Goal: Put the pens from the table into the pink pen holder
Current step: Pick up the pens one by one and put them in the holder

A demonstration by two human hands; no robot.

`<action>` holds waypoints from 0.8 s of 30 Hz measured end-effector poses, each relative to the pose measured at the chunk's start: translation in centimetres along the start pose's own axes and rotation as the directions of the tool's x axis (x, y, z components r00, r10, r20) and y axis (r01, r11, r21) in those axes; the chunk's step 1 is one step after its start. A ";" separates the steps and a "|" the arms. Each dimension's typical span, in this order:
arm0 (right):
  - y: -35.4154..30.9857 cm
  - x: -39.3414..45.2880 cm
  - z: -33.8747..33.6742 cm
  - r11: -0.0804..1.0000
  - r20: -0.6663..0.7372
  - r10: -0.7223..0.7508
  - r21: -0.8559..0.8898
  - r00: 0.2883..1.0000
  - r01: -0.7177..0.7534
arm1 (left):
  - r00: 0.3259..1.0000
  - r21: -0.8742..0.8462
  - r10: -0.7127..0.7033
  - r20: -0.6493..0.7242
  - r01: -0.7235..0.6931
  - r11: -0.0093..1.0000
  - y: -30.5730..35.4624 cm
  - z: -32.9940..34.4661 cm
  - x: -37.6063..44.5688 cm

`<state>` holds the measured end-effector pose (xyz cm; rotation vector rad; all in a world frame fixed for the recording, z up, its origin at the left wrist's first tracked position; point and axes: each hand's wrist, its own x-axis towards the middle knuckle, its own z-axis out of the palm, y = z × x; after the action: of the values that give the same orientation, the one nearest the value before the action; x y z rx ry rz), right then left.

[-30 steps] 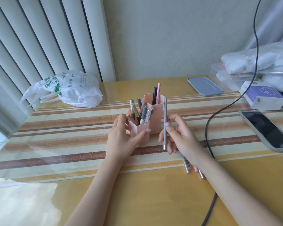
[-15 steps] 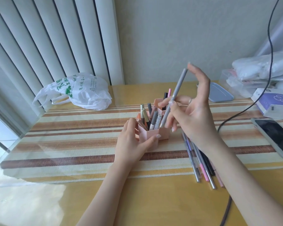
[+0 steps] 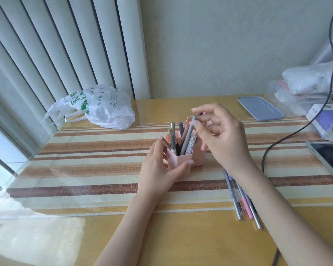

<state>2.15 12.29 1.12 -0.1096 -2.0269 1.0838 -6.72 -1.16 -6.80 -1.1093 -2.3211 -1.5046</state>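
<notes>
The pink pen holder (image 3: 178, 164) stands on the striped mat at the middle of the table, with several pens upright in it. My left hand (image 3: 158, 173) grips its front compartment from the left, thumb across the front wall. My right hand (image 3: 225, 139) hovers above the holder and pinches the top end of a grey pen (image 3: 187, 137). That pen leans to the right, and its lower end sits inside the front compartment. Several loose pens (image 3: 244, 202), grey, purple and pink, lie side by side on the table under my right forearm.
A white plastic bag (image 3: 104, 106) lies at the back left. A blue-grey lid (image 3: 260, 110), a purple box (image 3: 329, 120) and a pile of clear bags (image 3: 311, 83) fill the back right. A phone (image 3: 331, 158) lies at the right edge, beside a hanging black cable (image 3: 277, 143).
My right hand lifted the grey pen from beside the holder, tilted it above, and has lowered its tip into the front compartment. My left hand has kept hold of the holder.
</notes>
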 end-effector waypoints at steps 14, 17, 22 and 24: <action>0.1 0.9 -2.0 0.993 0.186 0.099 0.048 0.978 -0.110 | 1.000 0.002 -0.014 -0.007 0.014 1.000 0.2 -0.1 0.0; 0.5 1.0 -3.9 0.976 0.073 0.218 0.007 0.973 -0.219 | 1.000 0.007 -0.014 -0.013 0.014 1.000 0.3 0.0 0.0; 2.9 -0.6 -6.3 0.753 0.297 0.604 -0.518 0.740 -0.407 | 1.000 -0.010 0.004 0.006 -0.004 1.000 0.5 0.3 -0.1; 3.4 -2.1 -5.6 0.714 0.300 0.636 -0.579 0.711 -0.394 | 1.000 -0.007 0.003 0.007 -0.003 1.000 0.5 0.2 -0.1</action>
<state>6.43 17.23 -1.00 -0.8151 -2.8073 0.9721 -6.23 -0.90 -6.58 -1.1211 -2.3197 -1.5112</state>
